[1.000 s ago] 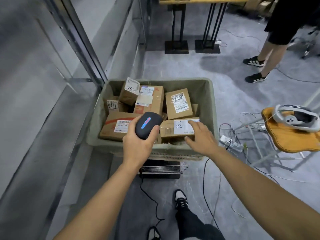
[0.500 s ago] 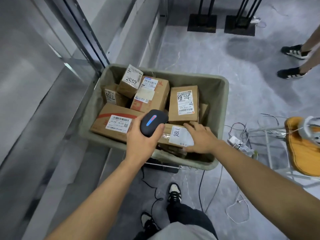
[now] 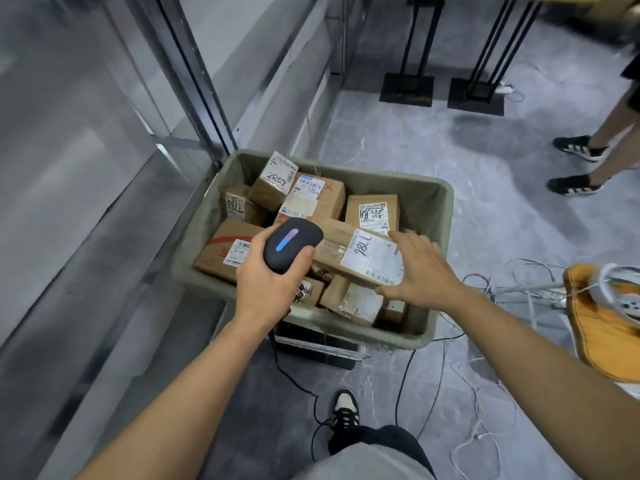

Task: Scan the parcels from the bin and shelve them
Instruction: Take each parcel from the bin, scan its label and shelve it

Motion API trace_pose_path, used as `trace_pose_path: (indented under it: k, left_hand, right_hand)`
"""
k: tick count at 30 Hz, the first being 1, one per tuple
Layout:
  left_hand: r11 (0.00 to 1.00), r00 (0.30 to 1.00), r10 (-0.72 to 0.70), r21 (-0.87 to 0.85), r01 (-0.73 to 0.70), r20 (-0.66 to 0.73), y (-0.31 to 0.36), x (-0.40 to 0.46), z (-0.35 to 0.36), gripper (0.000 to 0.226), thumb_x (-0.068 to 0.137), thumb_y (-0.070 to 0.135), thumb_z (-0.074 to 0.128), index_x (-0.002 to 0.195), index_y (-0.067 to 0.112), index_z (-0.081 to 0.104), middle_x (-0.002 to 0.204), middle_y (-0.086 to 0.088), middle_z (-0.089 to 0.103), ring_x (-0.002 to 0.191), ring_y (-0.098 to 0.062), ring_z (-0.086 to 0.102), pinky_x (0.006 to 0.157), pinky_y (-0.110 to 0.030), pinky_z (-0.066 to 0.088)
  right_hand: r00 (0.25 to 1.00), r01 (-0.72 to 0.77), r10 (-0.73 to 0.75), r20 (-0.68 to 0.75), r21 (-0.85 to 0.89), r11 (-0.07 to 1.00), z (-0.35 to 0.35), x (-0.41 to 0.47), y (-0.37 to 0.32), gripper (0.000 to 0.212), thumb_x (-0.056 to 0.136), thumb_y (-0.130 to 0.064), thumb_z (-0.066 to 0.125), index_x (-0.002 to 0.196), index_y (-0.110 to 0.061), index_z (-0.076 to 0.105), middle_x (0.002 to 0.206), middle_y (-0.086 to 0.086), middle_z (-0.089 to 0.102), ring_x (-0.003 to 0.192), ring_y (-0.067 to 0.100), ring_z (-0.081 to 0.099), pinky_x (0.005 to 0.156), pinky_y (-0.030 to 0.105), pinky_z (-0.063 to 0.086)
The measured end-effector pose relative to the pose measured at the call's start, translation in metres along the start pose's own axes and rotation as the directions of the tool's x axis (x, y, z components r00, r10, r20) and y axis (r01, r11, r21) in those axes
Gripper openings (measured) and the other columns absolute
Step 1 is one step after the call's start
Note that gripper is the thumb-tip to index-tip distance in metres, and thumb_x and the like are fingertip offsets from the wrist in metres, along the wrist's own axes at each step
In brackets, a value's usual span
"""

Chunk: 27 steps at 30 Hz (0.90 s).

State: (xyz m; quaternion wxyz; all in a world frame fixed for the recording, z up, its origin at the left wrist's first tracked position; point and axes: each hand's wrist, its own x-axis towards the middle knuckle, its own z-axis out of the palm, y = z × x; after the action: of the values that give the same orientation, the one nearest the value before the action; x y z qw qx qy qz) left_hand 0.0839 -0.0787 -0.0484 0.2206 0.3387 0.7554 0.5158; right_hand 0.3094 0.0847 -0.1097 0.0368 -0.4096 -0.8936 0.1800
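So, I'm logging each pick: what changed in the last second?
The right hand took hold of the parcel marked 98LL and tilted it up off the pile. The left hand kept gripping the scanner; the bin stayed put.

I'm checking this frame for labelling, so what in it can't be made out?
Head view:
- Barcode digits on the white label of the tilted brown cardboard parcel: too small.
- Label of the flat red-striped cardboard parcel: partly hidden by the left hand holding the black handheld scanner.
- Parcels beneath the right hand: partly covered.
- Bystander: cut off by the right edge.
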Motion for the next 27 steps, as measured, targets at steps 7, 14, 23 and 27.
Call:
trace_pose_path:
  k: [7,14,23,27]
  left_hand:
    - [0.994,0.994,0.099,-0.037,-0.1,-0.037,0.026,-0.039,-0.05,0.05,0.081,0.028,0.087,0.122,0.034,0.059,0.107,0.025,0.066,0.096,0.011,0.064,0.077,-0.004,0.045]
    - [0.993,0.986,0.073,-0.076,-0.085,-0.147,0.019,-0.096,-0.114,0.052,0.078,0.031,0.089,0.121,0.038,0.061,0.104,0.032,0.069,0.095,0.006,0.068,0.075,-0.007,0.048]
    - [0.999,0.962,0.019,-0.033,-0.029,-0.272,0.005,-0.144,-0.181,0.053,0.08,0.033,0.088,0.124,0.037,0.059,0.103,0.028,0.07,0.093,0.003,0.069,0.073,-0.01,0.05]
    - [0.999,0.952,0.015,0.035,-0.004,-0.307,-0.001,-0.161,-0.202,0.057,0.077,0.034,0.089,0.125,0.039,0.058,0.105,0.023,0.071,0.094,0.007,0.067,0.074,-0.007,0.048]
  right_hand:
    - [0.958,0.108,-0.133,-0.253,-0.112,0.988,-0.048,0.004,-0.078,0.107,0.066,-0.065,0.077,0.149,-0.015,0.034,0.138,0.006,0.047,0.121,0.027,0.042,0.102,0.04,0.03]
    - [0.837,0.263,-0.315,-0.447,-0.176,0.949,-0.054,0.018,-0.188,0.099,0.071,-0.074,0.065,0.142,-0.008,0.045,0.126,0.009,0.057,0.109,0.03,0.051,0.091,0.042,0.036]
    - [0.816,0.405,-0.46,-0.351,-0.223,0.887,-0.028,0.013,-0.284,0.105,0.066,-0.067,0.071,0.146,-0.005,0.042,0.133,0.013,0.054,0.118,0.035,0.05,0.101,0.046,0.034]
    - [0.813,0.443,-0.484,-0.325,-0.196,0.875,-0.021,0.009,-0.31,0.104,0.069,-0.072,0.056,0.147,-0.005,0.041,0.135,0.013,0.053,0.118,0.034,0.05,0.099,0.047,0.035]
